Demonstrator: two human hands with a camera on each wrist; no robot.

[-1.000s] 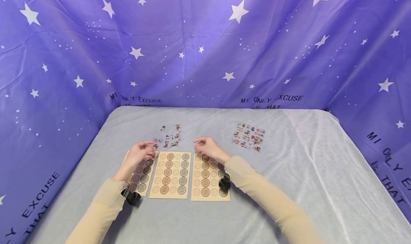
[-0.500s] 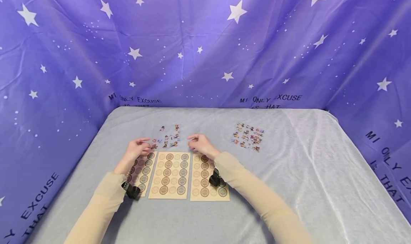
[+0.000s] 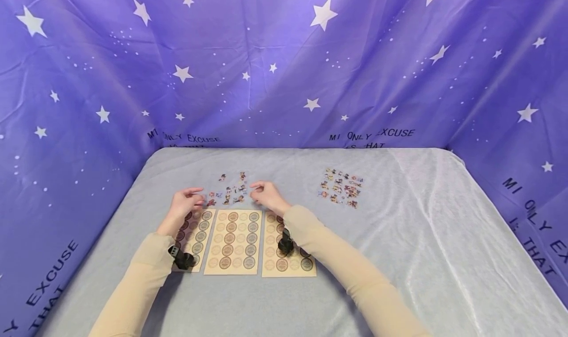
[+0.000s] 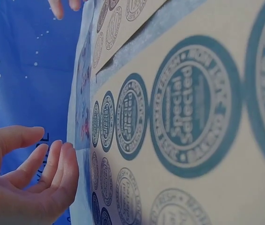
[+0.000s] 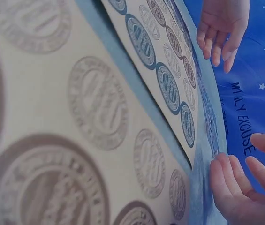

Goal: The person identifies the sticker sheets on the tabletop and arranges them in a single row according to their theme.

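Observation:
A clear sticker sheet [image 3: 228, 197] with small colorful figures lies flat between the two hands. At its left edge is my left hand [image 3: 183, 205], thumb and fingers apart; the left wrist view shows these fingers [image 4: 61, 168] loosely bent with nothing between them. On the sheet's right side, my right hand [image 3: 269, 196] reaches in with relaxed fingers. In the right wrist view its fingertips [image 5: 221, 164] are right at the cloth. Below the hands, three tan sheets of round labels lie in a row: left [image 3: 199, 236], middle [image 3: 232, 268] and right [image 3: 271, 270].
Another clear sticker sheet [image 3: 340, 188] lies at the back right. Pale grey-blue cloth [image 3: 399, 238] covers the table. Purple curtains [image 3: 284, 46] with white stars close in the back and sides.
My right hand has moved left, from above the right label sheet to the near sticker sheet's right edge. My left hand has shifted slightly left and away from me. The sheets stay put.

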